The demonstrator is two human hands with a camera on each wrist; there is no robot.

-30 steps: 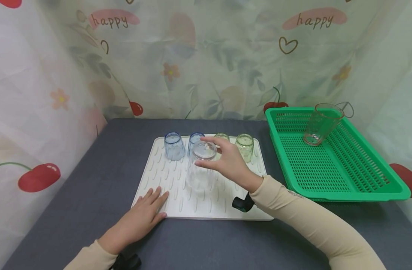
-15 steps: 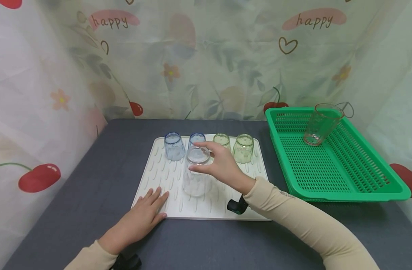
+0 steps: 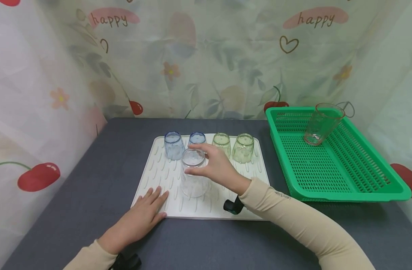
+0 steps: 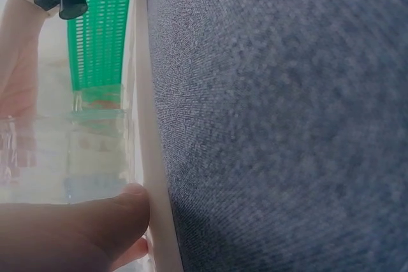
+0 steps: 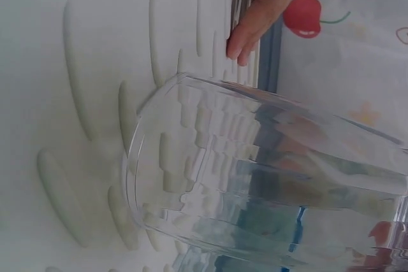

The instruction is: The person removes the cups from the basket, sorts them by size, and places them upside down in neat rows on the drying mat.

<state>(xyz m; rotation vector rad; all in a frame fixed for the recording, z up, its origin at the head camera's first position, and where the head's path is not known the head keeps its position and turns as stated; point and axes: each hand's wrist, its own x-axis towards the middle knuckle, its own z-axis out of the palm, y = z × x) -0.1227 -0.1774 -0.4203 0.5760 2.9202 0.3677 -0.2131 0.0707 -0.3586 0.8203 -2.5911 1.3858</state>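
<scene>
My right hand (image 3: 222, 168) grips a clear drinking glass (image 3: 194, 184) by its upper end, thumb on the near side and fingers on the far side. The glass is upside down, with its open rim (image 5: 131, 176) low over the white ridged drying mat (image 3: 172, 204); whether the rim touches the mat I cannot tell. My left hand (image 3: 143, 215) lies flat with spread fingers on the mat's front left corner; its thumb (image 4: 121, 218) is by the edge. Behind stand two blue glasses (image 3: 174, 146) (image 3: 197, 138) and two green glasses (image 3: 221, 144) (image 3: 243, 148), all inverted.
A green perforated basket (image 3: 327, 176) stands on the right of the dark grey tabletop (image 3: 125, 150). Inside it a clear mug (image 3: 322, 125) with a pinkish rim leans against the back corner. A printed curtain (image 3: 206, 75) encloses the back and sides.
My right hand has moved left and slightly toward me with the clear glass, uncovering the green glasses behind. The left hand has stayed in place.
</scene>
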